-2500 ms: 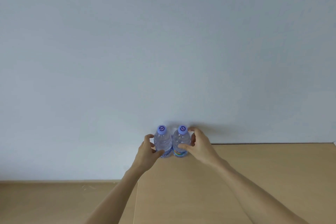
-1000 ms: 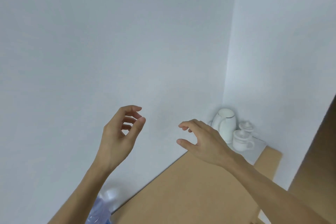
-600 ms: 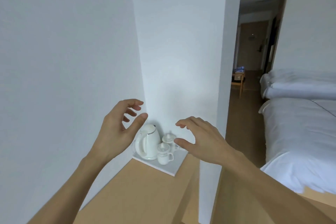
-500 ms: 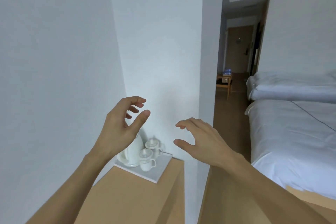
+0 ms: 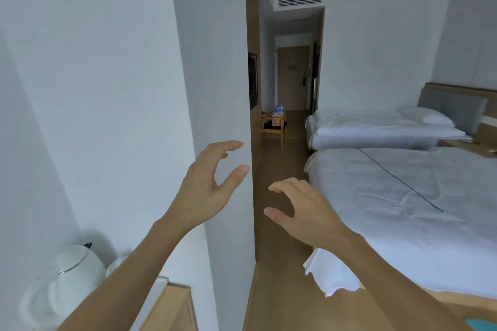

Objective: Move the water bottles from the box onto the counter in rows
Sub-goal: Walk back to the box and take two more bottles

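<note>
Just two empty hands: left hand [image 5: 207, 191], right hand [image 5: 304, 212].

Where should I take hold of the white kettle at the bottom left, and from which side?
Probably by its handle, but that is hidden here. The kettle stands upright in the corner, walled behind and left, so come from the front or right. Both hands are empty: left hand, right hand.

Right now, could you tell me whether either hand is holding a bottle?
No, the left hand and the right hand are both raised in the air with loosely curled fingers and nothing in them.
</note>
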### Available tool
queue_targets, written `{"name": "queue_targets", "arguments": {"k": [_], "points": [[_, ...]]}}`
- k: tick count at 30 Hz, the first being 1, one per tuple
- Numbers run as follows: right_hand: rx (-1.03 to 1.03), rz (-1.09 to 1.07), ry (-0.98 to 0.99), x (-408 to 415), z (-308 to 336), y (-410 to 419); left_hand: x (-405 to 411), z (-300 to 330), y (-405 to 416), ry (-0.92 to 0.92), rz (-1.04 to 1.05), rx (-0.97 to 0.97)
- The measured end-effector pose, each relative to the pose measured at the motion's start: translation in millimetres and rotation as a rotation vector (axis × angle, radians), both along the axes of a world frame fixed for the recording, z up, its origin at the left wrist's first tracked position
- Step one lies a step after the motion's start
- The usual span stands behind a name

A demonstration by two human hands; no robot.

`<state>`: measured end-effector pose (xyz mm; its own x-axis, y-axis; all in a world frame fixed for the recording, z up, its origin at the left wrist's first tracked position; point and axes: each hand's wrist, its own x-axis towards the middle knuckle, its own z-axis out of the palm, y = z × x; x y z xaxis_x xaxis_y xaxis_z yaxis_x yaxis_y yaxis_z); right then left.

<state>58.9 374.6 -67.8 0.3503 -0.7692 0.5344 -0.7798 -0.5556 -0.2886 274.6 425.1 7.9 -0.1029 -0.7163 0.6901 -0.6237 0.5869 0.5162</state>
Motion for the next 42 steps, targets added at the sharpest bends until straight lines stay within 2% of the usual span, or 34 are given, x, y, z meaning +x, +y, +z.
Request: {"name": "queue_targets", "arguments": {"k": [8, 20, 33, 42], "points": [[0.036, -0.084, 0.043, -51, 14, -161, -43, 0, -195, 0.063, -0.043, 0.024], [0.073, -0.136, -0.028, -107, 7, -408, -96, 1, -450, 0.081, -0.100, 0.042], [0.059, -0.064, -0.019, -147, 14, -760, -132, 9, -771, 0.079, -0.075, 0.076], [0.069, -0.037, -0.018, -162, 13, -966, -141, -1, -983, 0.107, -0.041, 0.096]]}}
